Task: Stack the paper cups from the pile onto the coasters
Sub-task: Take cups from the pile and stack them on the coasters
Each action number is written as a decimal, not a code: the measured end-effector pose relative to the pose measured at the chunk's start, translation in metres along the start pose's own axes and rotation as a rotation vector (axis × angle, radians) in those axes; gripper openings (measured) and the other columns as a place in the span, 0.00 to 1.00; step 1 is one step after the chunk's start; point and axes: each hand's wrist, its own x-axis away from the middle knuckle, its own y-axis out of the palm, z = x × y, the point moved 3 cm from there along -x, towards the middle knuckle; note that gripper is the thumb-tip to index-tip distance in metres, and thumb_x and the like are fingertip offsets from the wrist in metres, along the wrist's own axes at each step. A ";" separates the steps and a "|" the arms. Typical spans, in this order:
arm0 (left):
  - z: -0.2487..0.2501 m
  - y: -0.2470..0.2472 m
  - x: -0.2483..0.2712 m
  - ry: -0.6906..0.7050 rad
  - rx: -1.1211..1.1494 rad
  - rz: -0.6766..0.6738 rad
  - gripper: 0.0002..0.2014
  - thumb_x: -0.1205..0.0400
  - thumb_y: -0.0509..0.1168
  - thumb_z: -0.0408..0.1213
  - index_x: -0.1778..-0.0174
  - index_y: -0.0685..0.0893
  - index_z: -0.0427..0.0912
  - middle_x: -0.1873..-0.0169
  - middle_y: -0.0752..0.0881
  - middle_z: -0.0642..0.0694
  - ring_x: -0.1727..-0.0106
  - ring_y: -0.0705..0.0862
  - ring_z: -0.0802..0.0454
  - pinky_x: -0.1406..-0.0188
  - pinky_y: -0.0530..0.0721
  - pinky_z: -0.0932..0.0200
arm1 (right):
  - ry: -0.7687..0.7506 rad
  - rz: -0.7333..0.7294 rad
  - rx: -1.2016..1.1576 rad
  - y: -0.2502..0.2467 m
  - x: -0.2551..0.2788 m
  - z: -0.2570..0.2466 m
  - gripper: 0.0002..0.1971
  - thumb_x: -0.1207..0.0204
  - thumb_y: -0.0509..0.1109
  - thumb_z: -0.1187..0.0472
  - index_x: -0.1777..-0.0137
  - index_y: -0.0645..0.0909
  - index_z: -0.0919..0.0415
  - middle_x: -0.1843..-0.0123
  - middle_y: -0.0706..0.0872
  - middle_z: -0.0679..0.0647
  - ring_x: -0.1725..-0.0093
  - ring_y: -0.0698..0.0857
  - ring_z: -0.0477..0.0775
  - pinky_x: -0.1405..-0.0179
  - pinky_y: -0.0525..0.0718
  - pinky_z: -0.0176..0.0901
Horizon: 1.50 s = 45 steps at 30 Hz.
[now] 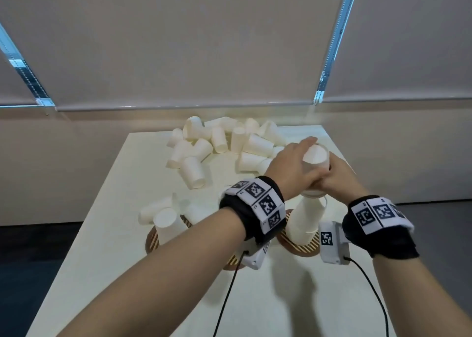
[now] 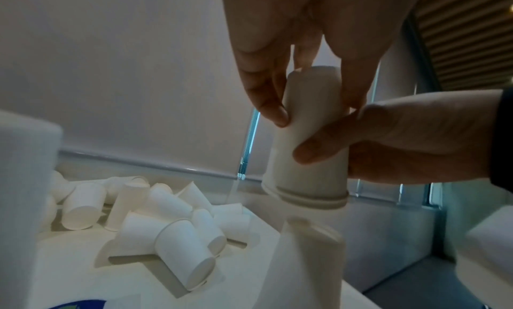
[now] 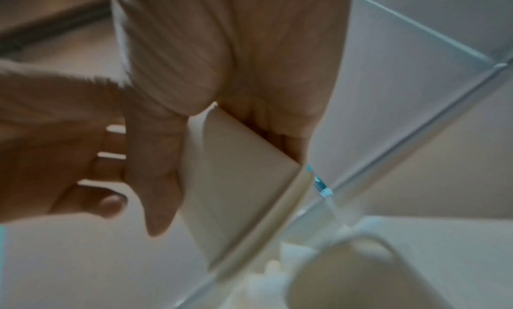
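An upside-down white paper cup (image 1: 315, 156) hangs just above the tall stack of cups (image 1: 304, 222) on the right striped coaster (image 1: 304, 248). Both hands hold it. My left hand (image 1: 297, 163) pinches its upper part from the left, and my right hand (image 1: 332, 176) grips its lower part from the right. In the left wrist view the held cup (image 2: 283, 171) shows a double rim, a small gap above the stack top (image 2: 311, 248). The right wrist view is blurred and shows the cup (image 3: 244, 193) in my palm.
The loose pile of cups (image 1: 229, 142) lies across the far half of the pale table (image 1: 102, 273). A left coaster (image 1: 150, 241) carries an upturned cup (image 1: 168, 224), with cups lying beside it. A middle coaster (image 1: 232, 261) is mostly hidden by my left wrist.
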 end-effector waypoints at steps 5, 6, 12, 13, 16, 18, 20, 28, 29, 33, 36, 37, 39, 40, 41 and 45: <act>-0.015 0.039 -0.003 -0.060 -0.163 -0.205 0.31 0.19 0.65 0.42 0.19 0.62 0.50 0.27 0.71 0.41 0.27 0.71 0.43 0.29 0.69 0.52 | 0.099 0.043 -0.033 0.014 0.010 0.042 0.40 0.55 0.77 0.56 0.35 0.77 0.55 0.43 0.87 0.52 0.41 0.84 0.55 0.44 0.83 0.49; -0.019 0.045 -0.002 -0.078 -0.194 -0.253 0.30 0.19 0.64 0.39 0.20 0.63 0.49 0.27 0.71 0.40 0.27 0.71 0.41 0.28 0.69 0.50 | 0.136 0.049 -0.036 0.019 0.011 0.053 0.39 0.52 0.78 0.59 0.35 0.77 0.57 0.43 0.86 0.54 0.40 0.84 0.56 0.45 0.81 0.47; -0.038 0.053 0.012 -0.087 -0.389 -0.461 0.23 0.17 0.59 0.35 0.25 0.73 0.44 0.26 0.72 0.41 0.25 0.69 0.43 0.25 0.68 0.49 | 0.364 -0.012 0.118 0.042 0.014 0.097 0.35 0.38 0.82 0.63 0.30 0.73 0.63 0.36 0.81 0.59 0.30 0.77 0.59 0.39 0.75 0.44; -0.043 0.047 0.013 -0.084 -0.382 -0.423 0.21 0.18 0.60 0.34 0.27 0.75 0.45 0.28 0.74 0.43 0.26 0.72 0.45 0.27 0.70 0.49 | 0.363 -0.003 0.075 0.042 0.015 0.101 0.41 0.45 0.85 0.60 0.30 0.72 0.61 0.37 0.80 0.57 0.30 0.77 0.59 0.40 0.76 0.44; -0.049 0.010 0.012 -0.120 -0.288 -0.216 0.14 0.18 0.63 0.37 0.37 0.84 0.44 0.37 0.83 0.46 0.37 0.81 0.49 0.36 0.76 0.57 | 0.260 0.133 -0.061 0.028 0.019 0.084 0.53 0.48 0.87 0.57 0.23 0.63 0.56 0.26 0.71 0.52 0.24 0.69 0.54 0.29 0.69 0.45; -0.052 -0.027 0.011 -0.187 -0.169 -0.034 0.10 0.19 0.64 0.35 0.45 0.88 0.41 0.45 0.88 0.45 0.46 0.84 0.51 0.45 0.76 0.65 | 0.099 0.273 -0.047 0.015 0.019 0.053 0.49 0.40 0.84 0.53 0.21 0.61 0.54 0.23 0.66 0.49 0.23 0.65 0.48 0.29 0.63 0.38; -0.063 -0.066 0.014 -0.275 -0.123 0.160 0.09 0.20 0.65 0.31 0.49 0.90 0.38 0.50 0.90 0.42 0.47 0.86 0.47 0.49 0.76 0.64 | -0.110 0.420 -0.070 0.006 0.020 0.014 0.38 0.32 0.78 0.52 0.25 0.66 0.55 0.28 0.69 0.46 0.29 0.68 0.41 0.32 0.63 0.30; -0.157 -0.082 0.047 -0.705 -0.552 -0.090 0.16 0.21 0.64 0.29 0.38 0.83 0.36 0.40 0.84 0.38 0.39 0.83 0.41 0.43 0.81 0.54 | -0.136 -0.029 -0.024 0.081 -0.014 -0.024 0.08 0.23 0.65 0.68 0.48 0.81 0.56 0.47 0.86 0.54 0.50 0.81 0.47 0.51 0.76 0.24; -0.165 -0.073 0.050 -0.708 -0.590 -0.160 0.16 0.21 0.64 0.29 0.36 0.82 0.36 0.39 0.84 0.38 0.38 0.83 0.41 0.42 0.81 0.54 | -0.090 -0.130 0.020 0.096 -0.017 -0.017 0.09 0.22 0.64 0.68 0.49 0.82 0.56 0.46 0.86 0.54 0.48 0.81 0.47 0.46 0.77 0.30; -0.192 -0.045 0.054 -0.720 -0.647 -0.290 0.17 0.20 0.66 0.32 0.34 0.80 0.36 0.37 0.83 0.38 0.36 0.83 0.42 0.42 0.81 0.55 | 0.067 -0.295 0.095 0.125 -0.024 0.005 0.10 0.22 0.61 0.68 0.52 0.82 0.56 0.42 0.86 0.57 0.43 0.83 0.54 0.41 0.78 0.42; -0.204 -0.032 0.057 -0.706 -0.731 -0.373 0.17 0.21 0.66 0.33 0.36 0.79 0.37 0.37 0.80 0.37 0.36 0.81 0.40 0.36 0.78 0.50 | 0.126 -0.350 0.130 0.131 -0.031 0.009 0.09 0.22 0.61 0.68 0.53 0.82 0.55 0.43 0.86 0.57 0.40 0.83 0.58 0.44 0.76 0.42; -0.206 -0.031 0.057 -0.697 -0.757 -0.356 0.15 0.20 0.64 0.34 0.38 0.79 0.37 0.37 0.79 0.37 0.37 0.81 0.40 0.34 0.77 0.49 | 0.132 -0.359 0.136 0.130 -0.033 0.009 0.09 0.22 0.61 0.68 0.52 0.82 0.56 0.42 0.86 0.57 0.40 0.83 0.57 0.43 0.76 0.41; -0.210 -0.032 0.053 -0.708 -0.754 -0.301 0.13 0.18 0.59 0.33 0.38 0.77 0.36 0.37 0.77 0.36 0.37 0.80 0.39 0.33 0.76 0.48 | 0.122 -0.372 0.147 0.129 -0.040 0.006 0.09 0.22 0.63 0.68 0.49 0.84 0.59 0.41 0.86 0.59 0.42 0.84 0.56 0.43 0.75 0.40; -0.210 -0.034 0.051 -0.712 -0.724 -0.254 0.13 0.16 0.56 0.33 0.37 0.76 0.36 0.36 0.77 0.36 0.37 0.80 0.38 0.33 0.76 0.48 | 0.107 -0.375 0.155 0.127 -0.043 0.004 0.09 0.22 0.64 0.67 0.46 0.84 0.61 0.41 0.86 0.59 0.44 0.83 0.55 0.43 0.76 0.40; -0.208 -0.039 0.047 -0.711 -0.693 -0.205 0.13 0.16 0.54 0.31 0.36 0.76 0.35 0.36 0.78 0.35 0.37 0.80 0.38 0.34 0.76 0.47 | 0.088 -0.374 0.162 0.124 -0.045 0.003 0.10 0.22 0.65 0.67 0.44 0.84 0.63 0.42 0.87 0.58 0.47 0.83 0.53 0.44 0.75 0.39; -0.183 -0.078 0.028 -0.660 -0.645 0.009 0.15 0.17 0.52 0.26 0.36 0.73 0.32 0.37 0.79 0.32 0.37 0.79 0.34 0.43 0.77 0.49 | 0.027 -0.347 0.145 0.116 -0.060 -0.007 0.13 0.25 0.66 0.73 0.43 0.84 0.63 0.49 0.86 0.54 0.50 0.81 0.49 0.48 0.76 0.34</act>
